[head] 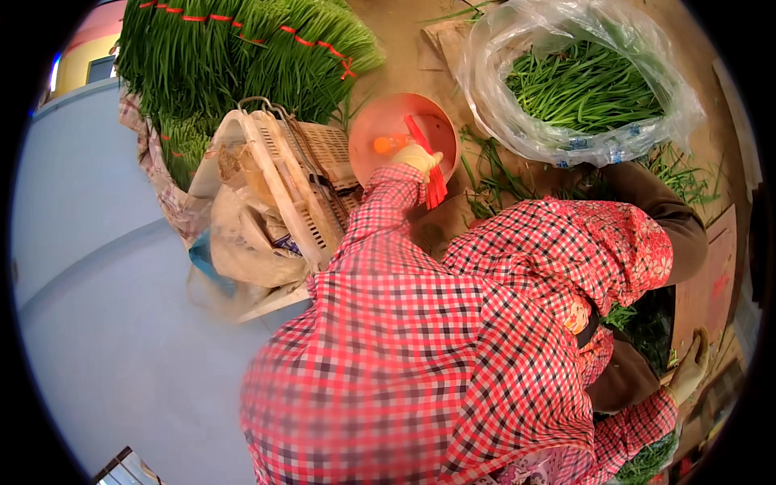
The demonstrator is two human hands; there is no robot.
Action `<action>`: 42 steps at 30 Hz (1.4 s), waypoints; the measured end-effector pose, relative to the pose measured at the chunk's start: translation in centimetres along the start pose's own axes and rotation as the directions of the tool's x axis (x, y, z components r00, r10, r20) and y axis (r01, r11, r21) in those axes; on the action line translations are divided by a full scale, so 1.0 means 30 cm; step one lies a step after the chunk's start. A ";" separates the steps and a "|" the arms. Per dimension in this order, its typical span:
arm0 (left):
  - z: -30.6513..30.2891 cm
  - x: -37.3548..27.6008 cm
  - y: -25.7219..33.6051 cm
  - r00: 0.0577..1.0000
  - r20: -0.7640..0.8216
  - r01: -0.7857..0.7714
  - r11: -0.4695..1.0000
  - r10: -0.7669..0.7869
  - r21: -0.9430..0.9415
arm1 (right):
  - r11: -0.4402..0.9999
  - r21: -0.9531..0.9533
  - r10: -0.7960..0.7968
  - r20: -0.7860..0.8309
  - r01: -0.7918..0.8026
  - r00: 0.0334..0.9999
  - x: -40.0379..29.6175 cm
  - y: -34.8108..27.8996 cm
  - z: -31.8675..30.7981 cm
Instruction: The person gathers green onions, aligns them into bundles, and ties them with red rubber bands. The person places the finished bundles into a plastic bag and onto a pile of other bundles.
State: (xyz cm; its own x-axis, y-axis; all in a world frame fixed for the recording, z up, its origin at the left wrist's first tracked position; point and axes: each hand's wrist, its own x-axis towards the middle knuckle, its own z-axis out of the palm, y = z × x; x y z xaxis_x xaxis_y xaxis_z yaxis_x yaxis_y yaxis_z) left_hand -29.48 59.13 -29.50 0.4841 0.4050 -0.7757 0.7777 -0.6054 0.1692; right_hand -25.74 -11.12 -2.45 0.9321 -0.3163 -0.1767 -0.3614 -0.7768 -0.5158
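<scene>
My left hand (pixel 418 159), in a pale glove, reaches over a round pinkish-orange basin (pixel 445 115) and grips a bunch of red strips (pixel 435 188). An orange object (pixel 388 143), perhaps a bottle, lies in the basin beside the wrist. My right hand (pixel 690 370), also gloved, is at the lower right beside a wooden board (pixel 706 279); its fingers are extended and nothing shows in it. Whether it touches the board is unclear.
Long green leafy stalks tied with red strips (pixel 242 66) are stacked at the upper left. Near them stands a white plastic crate (pixel 303 200) with sacks. A clear plastic bag (pixel 673 73) holds loose green stalks (pixel 588 91). Cut leaves (pixel 494 176) litter the floor.
</scene>
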 end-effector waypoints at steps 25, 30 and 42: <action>0.057 0.026 -0.197 0.857 0.034 -0.485 0.782 0.514 0.393 | 0.976 0.181 -0.143 0.121 0.120 0.982 0.151 -0.141 0.165; 0.177 0.090 -0.369 0.628 -0.090 -0.567 0.534 0.773 0.627 | 0.910 0.152 -0.406 0.130 0.387 0.905 0.254 -0.205 0.255; 0.018 -0.221 -0.181 0.925 -0.188 -0.326 0.944 0.330 0.051 | 0.809 0.385 -0.488 0.017 0.445 0.873 0.152 -0.541 0.373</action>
State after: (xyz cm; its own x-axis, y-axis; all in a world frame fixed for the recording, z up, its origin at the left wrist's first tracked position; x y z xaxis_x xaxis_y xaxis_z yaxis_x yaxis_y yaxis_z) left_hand -37.12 59.35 -25.59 0.7798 0.3040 -0.5472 0.5557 -0.7386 0.3816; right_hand -15.34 6.14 -4.25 0.9901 0.1126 0.0835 0.1326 -0.5592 -0.8184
